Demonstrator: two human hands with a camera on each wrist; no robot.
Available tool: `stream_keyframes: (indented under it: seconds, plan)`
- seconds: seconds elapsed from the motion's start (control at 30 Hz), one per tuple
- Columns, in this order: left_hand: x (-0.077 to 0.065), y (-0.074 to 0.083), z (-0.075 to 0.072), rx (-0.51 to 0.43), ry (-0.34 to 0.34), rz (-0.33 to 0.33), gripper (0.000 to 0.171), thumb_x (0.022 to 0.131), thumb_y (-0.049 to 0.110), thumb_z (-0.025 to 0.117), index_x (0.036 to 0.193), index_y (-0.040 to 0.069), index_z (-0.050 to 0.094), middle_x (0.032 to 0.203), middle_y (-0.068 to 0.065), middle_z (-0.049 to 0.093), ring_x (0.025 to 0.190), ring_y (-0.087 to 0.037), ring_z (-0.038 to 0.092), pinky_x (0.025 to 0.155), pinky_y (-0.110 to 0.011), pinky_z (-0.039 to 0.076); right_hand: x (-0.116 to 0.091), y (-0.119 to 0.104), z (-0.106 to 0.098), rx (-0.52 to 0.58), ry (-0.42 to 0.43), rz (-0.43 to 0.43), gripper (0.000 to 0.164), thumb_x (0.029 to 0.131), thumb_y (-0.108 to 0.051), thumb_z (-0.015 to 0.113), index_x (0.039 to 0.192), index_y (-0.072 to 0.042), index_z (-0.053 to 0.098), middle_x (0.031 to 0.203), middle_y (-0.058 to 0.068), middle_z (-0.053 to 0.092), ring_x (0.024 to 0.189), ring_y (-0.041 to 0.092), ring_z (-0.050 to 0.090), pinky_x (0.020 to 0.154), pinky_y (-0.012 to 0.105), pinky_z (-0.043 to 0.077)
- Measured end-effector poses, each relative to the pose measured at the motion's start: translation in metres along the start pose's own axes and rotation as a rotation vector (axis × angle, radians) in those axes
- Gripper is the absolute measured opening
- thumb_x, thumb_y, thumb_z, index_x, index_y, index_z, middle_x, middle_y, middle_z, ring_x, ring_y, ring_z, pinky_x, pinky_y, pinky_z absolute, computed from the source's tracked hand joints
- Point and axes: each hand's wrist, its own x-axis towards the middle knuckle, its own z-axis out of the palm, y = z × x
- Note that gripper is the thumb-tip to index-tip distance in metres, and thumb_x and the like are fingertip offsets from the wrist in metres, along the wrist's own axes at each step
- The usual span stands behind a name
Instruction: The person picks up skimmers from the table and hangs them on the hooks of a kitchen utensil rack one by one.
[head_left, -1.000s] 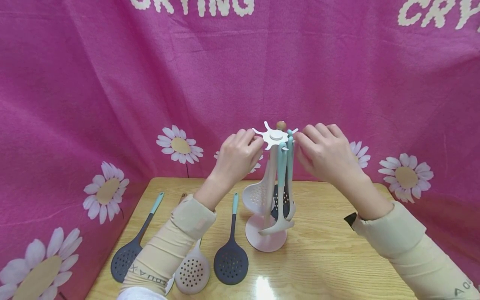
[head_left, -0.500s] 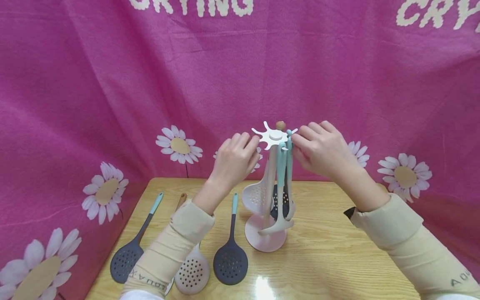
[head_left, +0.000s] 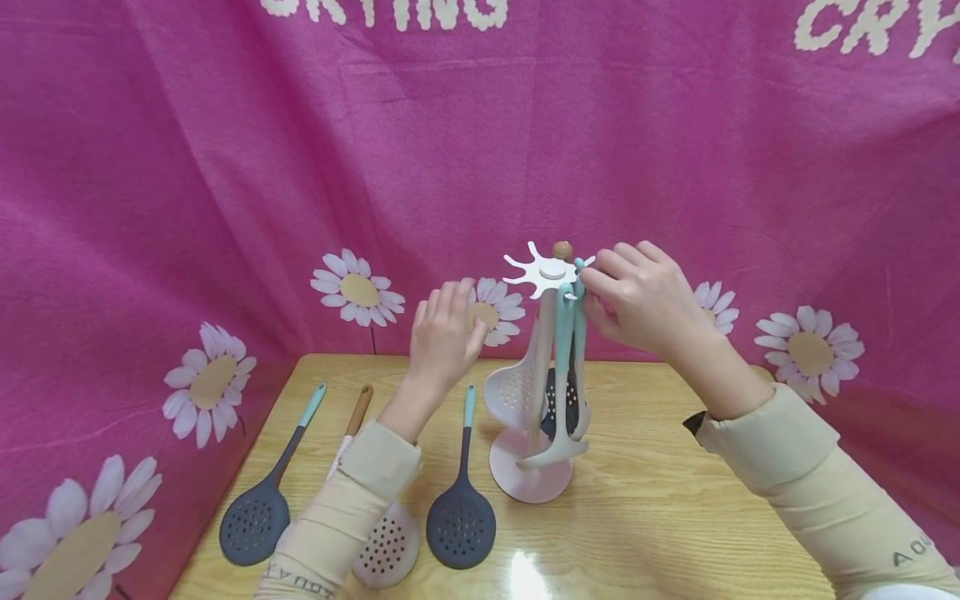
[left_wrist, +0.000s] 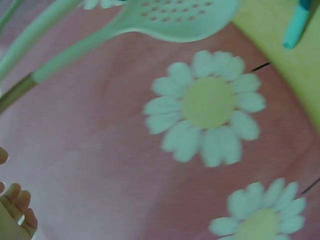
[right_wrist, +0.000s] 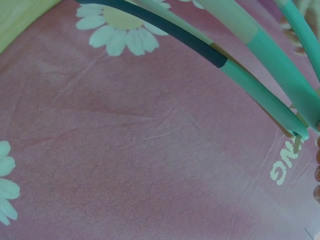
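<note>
A pale utensil stand (head_left: 529, 477) has a spoked hook ring (head_left: 542, 272) at its top. My right hand (head_left: 647, 293) is at the ring's right side, fingers bent around the upper end of a turquoise-handled, pale-necked utensil (right_wrist: 280, 70); its head is partly hidden. In front of it hangs another turquoise-handled utensil (head_left: 562, 333) with a pale head seen edge-on. A pale slotted spoon (head_left: 510, 396) and a dark perforated utensil (head_left: 555, 404) hang behind. My left hand (head_left: 442, 337) is left of the stand, apart from it, with fingers extended and nothing held.
Two dark skimmers with turquoise handles, a left one (head_left: 255, 523) and a middle one (head_left: 461, 525), lie on the wooden table (head_left: 645, 500). Between them lies a pale skimmer (head_left: 390, 546), partly behind my left sleeve. A pink flowered cloth (head_left: 675, 125) hangs behind the table.
My left hand has left the hook ring, moving left and down while its fingers straightened. My right hand stays by the turquoise handle, shifted slightly left.
</note>
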Motion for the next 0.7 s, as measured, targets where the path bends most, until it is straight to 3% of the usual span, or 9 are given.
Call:
stream_keyframes:
  seconds: [0.37, 0.7]
  plan:
    - [-0.044, -0.032, 0.052, -0.001, -0.369, -0.341, 0.044, 0.083, 0.02, 0.058, 0.12, -0.001, 0.046, 0.114, -0.015, 0.05, 0.1, -0.031, 0.048, 0.076, -0.042, 0.043, -0.001, 0.002, 0.002, 0.025, -0.003, 0.003, 0.008, 0.076, -0.008, 0.046, 0.069, -0.005, 0.049, 0.065, 0.007, 0.049, 0.058, 0.024, 0.045, 0.053, 0.031, 0.033]
    - [-0.092, -0.04, 0.092, -0.128, -0.659, -0.61, 0.054, 0.082, 0.021, 0.06, 0.124, -0.006, 0.04, 0.12, -0.023, 0.045, 0.113, -0.038, 0.041, 0.091, -0.05, 0.038, -0.001, 0.002, 0.001, 0.033, 0.003, 0.005, 0.007, 0.075, -0.007, 0.048, 0.068, -0.005, 0.048, 0.065, 0.006, 0.049, 0.057, 0.023, 0.044, 0.052, 0.031, 0.032]
